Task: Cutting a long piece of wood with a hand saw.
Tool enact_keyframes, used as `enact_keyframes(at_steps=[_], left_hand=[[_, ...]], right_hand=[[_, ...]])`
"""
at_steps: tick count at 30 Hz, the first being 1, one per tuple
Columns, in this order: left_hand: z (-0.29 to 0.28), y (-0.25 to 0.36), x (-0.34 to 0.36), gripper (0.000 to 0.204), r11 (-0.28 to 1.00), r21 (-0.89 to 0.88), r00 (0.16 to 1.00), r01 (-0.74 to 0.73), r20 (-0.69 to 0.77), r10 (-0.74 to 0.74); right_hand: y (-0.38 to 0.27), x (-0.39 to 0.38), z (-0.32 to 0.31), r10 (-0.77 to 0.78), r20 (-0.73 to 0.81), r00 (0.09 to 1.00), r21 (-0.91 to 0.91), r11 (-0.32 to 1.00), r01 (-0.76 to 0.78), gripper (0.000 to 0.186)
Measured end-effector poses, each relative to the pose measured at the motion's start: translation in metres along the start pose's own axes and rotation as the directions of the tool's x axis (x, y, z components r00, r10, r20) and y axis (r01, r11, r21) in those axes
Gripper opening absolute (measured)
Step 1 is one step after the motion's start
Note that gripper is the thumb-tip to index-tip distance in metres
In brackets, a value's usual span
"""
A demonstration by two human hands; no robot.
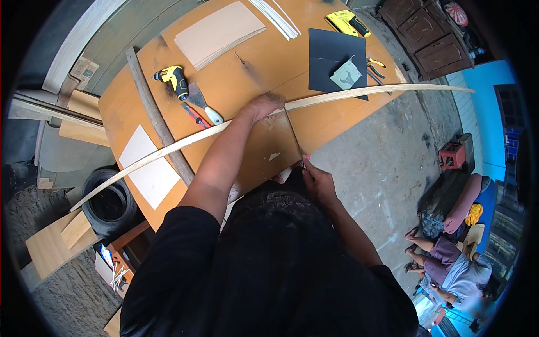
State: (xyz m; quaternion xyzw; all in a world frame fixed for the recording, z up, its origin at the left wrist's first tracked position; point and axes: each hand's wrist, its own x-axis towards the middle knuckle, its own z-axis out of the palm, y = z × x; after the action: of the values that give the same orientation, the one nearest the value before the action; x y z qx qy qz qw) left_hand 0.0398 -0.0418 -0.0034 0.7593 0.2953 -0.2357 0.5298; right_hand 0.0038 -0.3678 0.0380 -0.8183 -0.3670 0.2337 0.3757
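1. Where the orange wooden counter [236, 84] stands, the floor [382, 163] is bare grey concrete; a tyre [109, 202] lies at the left.
2. One long curved wooden strip [168, 147] spans the counter.
3. Left hand [263, 105] is closed over the strip at mid-length.
4. Right hand [315, 178] pinches something small at the counter's near edge; I cannot tell what.
5. Count: two yellow power tools [173, 78], one putty knife [202, 104], one black sheet [331, 56].

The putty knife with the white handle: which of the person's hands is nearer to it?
Left. The left hand presses on the long wooden strip, just right of the putty knife. The right hand is farther off, at the table's near edge.
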Motion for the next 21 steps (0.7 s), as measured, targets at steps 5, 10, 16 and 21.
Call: enact_keyframes(at_steps=[5,10,16,21], left_hand=[[0.001,0.001,-0.001,0.038,0.999,0.033,1.0,0.013,-0.01,-0.013],[-0.001,-0.009,0.008,0.046,0.998,0.059,1.0,-0.005,0.021,0.004],[0.003,-0.006,0.003,0.046,0.999,0.03,0.999,0.036,-0.021,-0.035],[0.002,-0.004,0.0,0.045,0.998,0.056,1.0,0.004,-0.017,-0.003]], right_hand=[[0.004,-0.013,-0.002,-0.028,0.019,0.999,0.001,1.0,0.028,0.048],[-0.004,0.003,-0.011,-0.01,0.034,0.999,0.028,1.0,0.009,0.048],[-0.005,-0.005,-0.01,-0.045,0.018,0.999,0.031,0.999,0.044,0.047],[-0.013,0.005,-0.014,0.056,0.062,0.996,-0.013,0.998,-0.055,0.047]])
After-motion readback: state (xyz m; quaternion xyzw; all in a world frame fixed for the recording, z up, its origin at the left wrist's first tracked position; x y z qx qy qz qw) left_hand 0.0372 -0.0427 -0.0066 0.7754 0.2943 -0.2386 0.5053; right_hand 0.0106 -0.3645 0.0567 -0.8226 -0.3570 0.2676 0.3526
